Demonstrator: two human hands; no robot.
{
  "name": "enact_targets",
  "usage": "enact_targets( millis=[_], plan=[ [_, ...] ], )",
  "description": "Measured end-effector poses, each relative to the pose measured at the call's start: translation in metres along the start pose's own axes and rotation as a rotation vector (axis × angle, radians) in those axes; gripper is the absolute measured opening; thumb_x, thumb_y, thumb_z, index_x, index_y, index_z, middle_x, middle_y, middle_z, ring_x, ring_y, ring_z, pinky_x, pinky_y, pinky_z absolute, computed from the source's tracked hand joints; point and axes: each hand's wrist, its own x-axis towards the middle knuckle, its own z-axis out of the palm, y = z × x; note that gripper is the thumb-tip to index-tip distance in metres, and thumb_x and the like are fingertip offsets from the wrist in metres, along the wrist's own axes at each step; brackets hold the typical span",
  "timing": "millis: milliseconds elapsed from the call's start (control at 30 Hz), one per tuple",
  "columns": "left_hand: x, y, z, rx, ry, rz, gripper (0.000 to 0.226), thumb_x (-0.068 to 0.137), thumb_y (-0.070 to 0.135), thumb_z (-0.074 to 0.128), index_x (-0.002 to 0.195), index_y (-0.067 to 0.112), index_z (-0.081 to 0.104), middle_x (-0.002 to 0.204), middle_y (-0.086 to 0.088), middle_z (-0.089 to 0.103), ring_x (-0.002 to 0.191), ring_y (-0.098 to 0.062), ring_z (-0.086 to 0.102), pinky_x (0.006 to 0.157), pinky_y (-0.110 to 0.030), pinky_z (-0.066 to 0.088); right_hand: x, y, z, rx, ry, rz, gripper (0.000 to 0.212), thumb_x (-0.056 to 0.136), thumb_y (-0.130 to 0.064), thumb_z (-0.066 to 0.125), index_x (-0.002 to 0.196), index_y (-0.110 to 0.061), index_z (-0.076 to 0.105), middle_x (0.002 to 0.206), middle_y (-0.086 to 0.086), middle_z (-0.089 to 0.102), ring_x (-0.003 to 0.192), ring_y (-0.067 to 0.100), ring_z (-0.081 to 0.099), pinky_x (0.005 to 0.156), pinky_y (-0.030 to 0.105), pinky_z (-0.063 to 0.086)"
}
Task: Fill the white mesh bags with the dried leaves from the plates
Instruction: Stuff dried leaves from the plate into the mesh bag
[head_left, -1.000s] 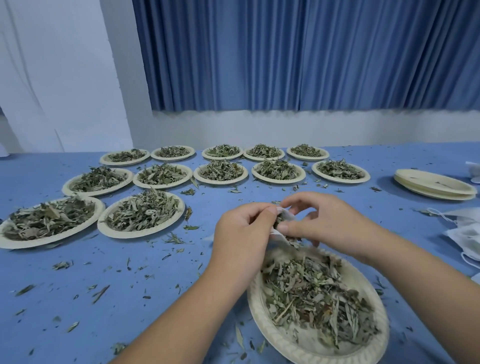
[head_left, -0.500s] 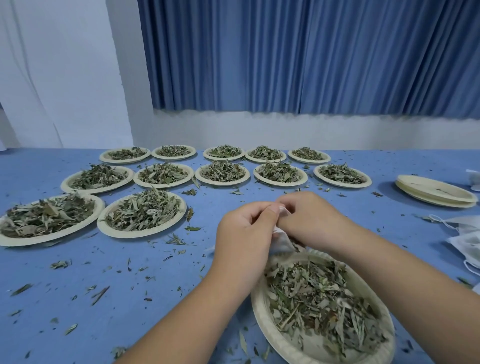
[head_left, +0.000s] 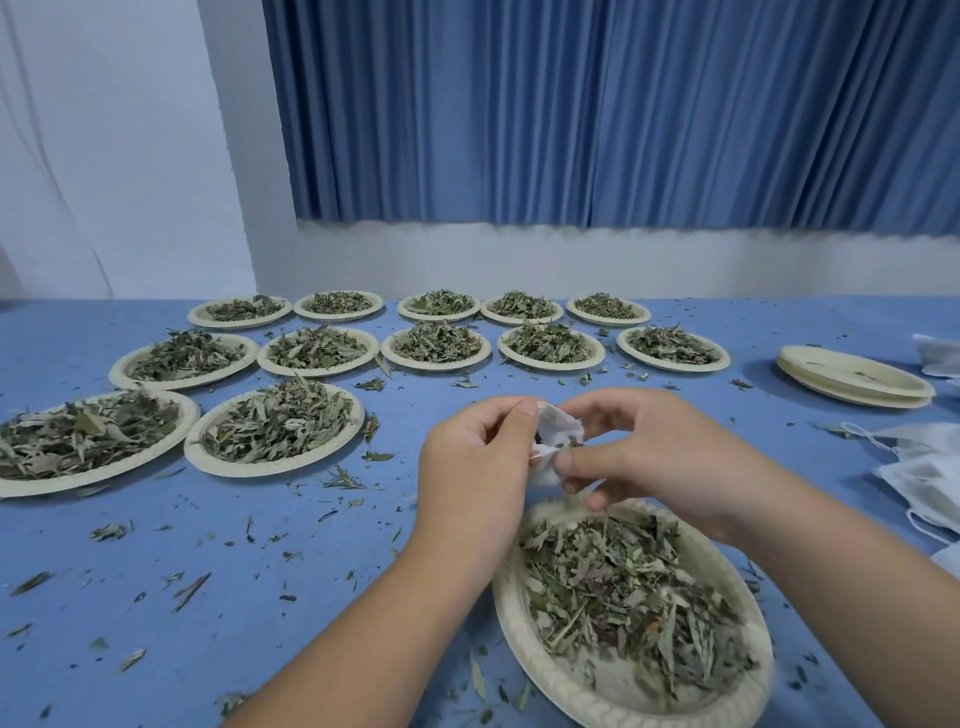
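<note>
I see the left hand (head_left: 478, 467) and the right hand (head_left: 654, 447) each pinching a lip of the white mesh bag (head_left: 558, 434) just above the near plate's (head_left: 514, 634) far edge, presumably so spilled dried leaves (head_left: 623, 582) land there, not on the counter (head_left: 260, 545).

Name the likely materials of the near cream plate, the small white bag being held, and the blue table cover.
The near cream round plate looks like moulded paper pulp: matte, embossed rim. The small white bag seems thin mesh or non-woven fabric, crumpling softly. The blue table cover is probably cloth or felt: matte, no glare.
</note>
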Motion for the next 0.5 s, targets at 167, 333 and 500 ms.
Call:
enact_targets(
  millis=[167,333,500],
  plan=[
    [0.003,0.000,-0.004,0.005,0.025,-0.018,0.025,0.095,0.022,0.057,0.078,0.029,0.075,0.044,0.015,0.051,0.039,-0.001,0.043,0.045,-0.018,0.032,-0.002,-0.005,0.000,-0.263,0.157,-0.095,0.026,0.072,-0.005,0.081,0.089,-0.019,0.067,0.088,0.001,0.066,0.055,0.024,0.067,0.056,0.033,0.059],
    [0.003,-0.001,-0.003,-0.016,0.036,-0.041,0.024,0.093,0.024,0.059,0.077,0.030,0.075,0.049,0.012,0.054,0.045,-0.005,0.046,0.050,-0.022,0.036,-0.003,-0.005,0.003,-0.403,0.273,-0.270,0.022,0.072,-0.007,0.080,0.074,-0.022,0.064,0.066,-0.005,0.068,0.055,0.011,0.064,0.057,0.029,0.057],
    [0.002,0.001,-0.003,-0.029,0.014,-0.047,0.021,0.094,0.021,0.059,0.082,0.025,0.076,0.050,0.011,0.059,0.045,-0.002,0.052,0.043,-0.013,0.034,0.000,-0.002,0.017,-0.681,0.373,-0.524,0.019,0.073,-0.018,0.077,0.065,-0.027,0.061,0.061,-0.012,0.060,0.065,0.005,0.056,0.059,0.019,0.043]
  ],
)
